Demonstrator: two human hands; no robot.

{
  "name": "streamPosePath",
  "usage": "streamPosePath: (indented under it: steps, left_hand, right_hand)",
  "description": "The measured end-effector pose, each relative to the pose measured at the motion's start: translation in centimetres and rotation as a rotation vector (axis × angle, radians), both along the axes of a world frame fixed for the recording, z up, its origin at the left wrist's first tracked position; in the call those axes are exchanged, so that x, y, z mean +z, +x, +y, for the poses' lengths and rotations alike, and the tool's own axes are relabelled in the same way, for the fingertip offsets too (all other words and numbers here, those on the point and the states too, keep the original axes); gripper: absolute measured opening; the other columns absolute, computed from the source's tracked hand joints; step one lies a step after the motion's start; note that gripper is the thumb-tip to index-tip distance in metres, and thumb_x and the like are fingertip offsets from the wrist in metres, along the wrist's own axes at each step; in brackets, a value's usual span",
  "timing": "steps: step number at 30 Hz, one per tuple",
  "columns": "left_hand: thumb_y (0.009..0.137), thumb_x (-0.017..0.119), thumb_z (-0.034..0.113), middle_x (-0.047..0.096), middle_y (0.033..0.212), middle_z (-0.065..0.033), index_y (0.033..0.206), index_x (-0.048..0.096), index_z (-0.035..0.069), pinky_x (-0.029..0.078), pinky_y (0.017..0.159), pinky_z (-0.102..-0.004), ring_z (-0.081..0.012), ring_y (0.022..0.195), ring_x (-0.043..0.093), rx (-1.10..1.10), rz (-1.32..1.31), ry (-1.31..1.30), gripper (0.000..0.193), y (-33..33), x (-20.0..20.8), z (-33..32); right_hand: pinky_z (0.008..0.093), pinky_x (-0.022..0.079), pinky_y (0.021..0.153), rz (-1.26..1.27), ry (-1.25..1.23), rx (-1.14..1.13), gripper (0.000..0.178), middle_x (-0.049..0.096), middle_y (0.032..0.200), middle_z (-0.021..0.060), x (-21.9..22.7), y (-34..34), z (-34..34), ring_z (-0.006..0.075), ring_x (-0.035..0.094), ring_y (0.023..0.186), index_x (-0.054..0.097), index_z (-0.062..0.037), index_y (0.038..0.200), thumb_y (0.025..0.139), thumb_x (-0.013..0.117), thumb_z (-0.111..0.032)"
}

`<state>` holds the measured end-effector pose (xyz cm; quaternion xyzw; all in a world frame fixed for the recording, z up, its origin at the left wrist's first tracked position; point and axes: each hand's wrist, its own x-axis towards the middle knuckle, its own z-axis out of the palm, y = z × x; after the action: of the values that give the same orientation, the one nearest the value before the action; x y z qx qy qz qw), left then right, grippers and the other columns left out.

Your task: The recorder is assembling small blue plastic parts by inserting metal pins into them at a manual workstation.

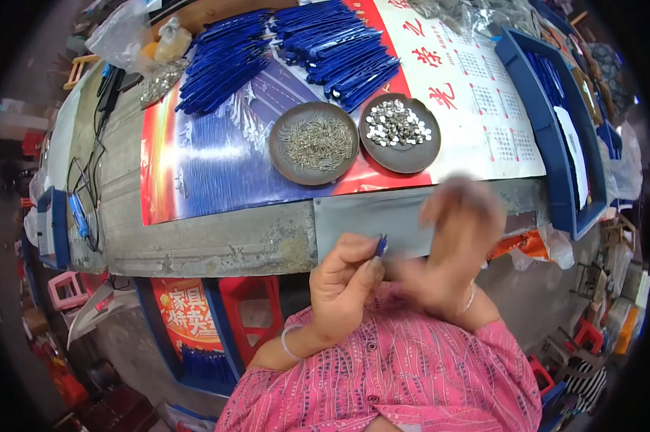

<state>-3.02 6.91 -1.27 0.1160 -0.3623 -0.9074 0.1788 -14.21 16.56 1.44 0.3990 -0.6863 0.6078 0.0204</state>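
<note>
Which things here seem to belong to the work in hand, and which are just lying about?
Probably the job:
small blue piece in the left hand
blue strips
thin metal pieces
silvery round pieces

Probably lying about:
blue-handled tool
clear plastic bag
red stool

A small dark-blue piece [382, 247], with a thin dark tip at its far end, is pinched between the thumb and fingers of the left hand [348, 279], which hide its lower part. It shows against the grey sheet [390, 216] at the near edge of the desk [263, 246].
</note>
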Motion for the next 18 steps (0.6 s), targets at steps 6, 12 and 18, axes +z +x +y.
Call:
streamPosePath:
  steps: [6,12,18]
  left_hand:
    - [0.089,0.049,-0.006,0.049,0.101,-0.0066,0.105,0.054,-0.002,0.043,0.063,-0.0202,-0.0086,0.075,0.051,0.007,-0.030,-0.189,0.018,0.6,-0.9,-0.5]
    - [0.088,0.050,-0.007,0.048,0.099,-0.0079,0.106,0.053,-0.001,0.041,0.076,-0.0212,-0.0109,0.088,0.049,-0.060,-0.144,-0.274,0.020,1.3,-0.2,-1.6]
    - [0.087,0.048,-0.010,0.048,0.101,-0.0101,0.109,0.051,0.000,0.038,0.054,-0.0195,-0.0071,0.065,0.046,0.005,0.093,-0.228,0.024,0.0,-0.9,-0.8]
  right_hand:
    - [0.0313,0.043,0.070,-0.148,-0.116,0.046,0.061,0.051,0.103,0.0118,1.2,0.1,-0.5,0.0208,0.050,0.083,0.049,-0.0040,0.109,0.055,0.079,-0.005]
    - [0.0351,0.045,0.054,0.220,0.625,0.515,0.016,0.050,0.063,0.0044,8.9,0.2,-2.8,0.0261,0.056,0.059,0.060,-0.0106,0.075,0.064,0.069,-0.018]
    - [0.0333,0.044,0.052,0.187,0.585,0.424,0.008,0.048,0.056,0.0017,14.7,2.2,-4.6,0.0204,0.055,0.054,0.061,-0.0119,0.072,0.066,0.062,-0.017]
